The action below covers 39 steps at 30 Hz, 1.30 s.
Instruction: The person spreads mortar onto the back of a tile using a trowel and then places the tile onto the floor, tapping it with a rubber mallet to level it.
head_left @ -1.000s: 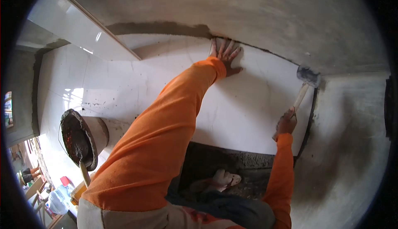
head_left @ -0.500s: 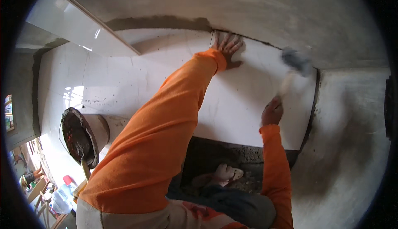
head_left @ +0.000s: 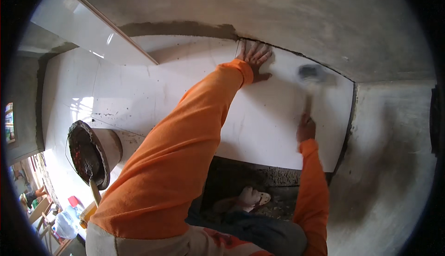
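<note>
My left hand [head_left: 256,61] lies flat with spread fingers on the far edge of a large white tile [head_left: 269,117], beside its joint with the neighbouring tile. My right hand [head_left: 306,128] is closed round the pale handle of a mallet [head_left: 311,74]. The mallet's dark grey head is blurred by motion over the tile's right part; whether it touches the surface I cannot tell. Dark gaps run along the tile's far and right edges by the walls.
A mortar-crusted bucket [head_left: 111,147] holding wet mortar and a trowel [head_left: 94,189] stands on the tiles at left. Another glossy tile [head_left: 88,24] leans at the far left. Dark mortar bed [head_left: 278,176] and my foot [head_left: 252,196] lie below the tile's near edge.
The mallet head has swung left and a little nearer. My right hand has shifted slightly nearer with it, while my left hand keeps its place on the tile.
</note>
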Tool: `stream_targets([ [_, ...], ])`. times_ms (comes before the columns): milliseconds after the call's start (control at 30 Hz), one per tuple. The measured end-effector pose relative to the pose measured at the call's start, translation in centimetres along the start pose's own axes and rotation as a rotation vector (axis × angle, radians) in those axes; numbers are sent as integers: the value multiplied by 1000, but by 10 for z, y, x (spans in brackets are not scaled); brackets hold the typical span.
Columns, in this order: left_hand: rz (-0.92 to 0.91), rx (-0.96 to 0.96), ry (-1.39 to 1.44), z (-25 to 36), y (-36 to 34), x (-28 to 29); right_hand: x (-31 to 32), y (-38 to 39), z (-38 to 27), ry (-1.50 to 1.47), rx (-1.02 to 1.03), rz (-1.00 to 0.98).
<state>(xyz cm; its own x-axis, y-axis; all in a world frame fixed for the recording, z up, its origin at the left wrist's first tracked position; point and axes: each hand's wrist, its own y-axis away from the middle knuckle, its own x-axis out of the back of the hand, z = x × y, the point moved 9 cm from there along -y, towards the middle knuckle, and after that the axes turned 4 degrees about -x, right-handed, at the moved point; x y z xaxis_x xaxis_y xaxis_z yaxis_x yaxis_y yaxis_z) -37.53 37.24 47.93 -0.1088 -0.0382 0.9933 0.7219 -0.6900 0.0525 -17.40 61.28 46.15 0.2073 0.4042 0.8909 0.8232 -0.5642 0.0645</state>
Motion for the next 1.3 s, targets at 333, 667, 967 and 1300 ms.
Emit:
stream_targets([
  [333, -7, 14, -6, -8, 11, -3, 30, 6, -28, -320, -192, 92],
  [667, -65, 31, 19, -5, 0, -4, 32, 18, -30, -38, 18, 139],
  [967, -14, 36, -8, -21, 12, -11, 5, 17, -38, -328, -149, -27],
  [1300, 18, 21, -26, -8, -6, 3, 12, 14, -13, 54, 2, -19],
])
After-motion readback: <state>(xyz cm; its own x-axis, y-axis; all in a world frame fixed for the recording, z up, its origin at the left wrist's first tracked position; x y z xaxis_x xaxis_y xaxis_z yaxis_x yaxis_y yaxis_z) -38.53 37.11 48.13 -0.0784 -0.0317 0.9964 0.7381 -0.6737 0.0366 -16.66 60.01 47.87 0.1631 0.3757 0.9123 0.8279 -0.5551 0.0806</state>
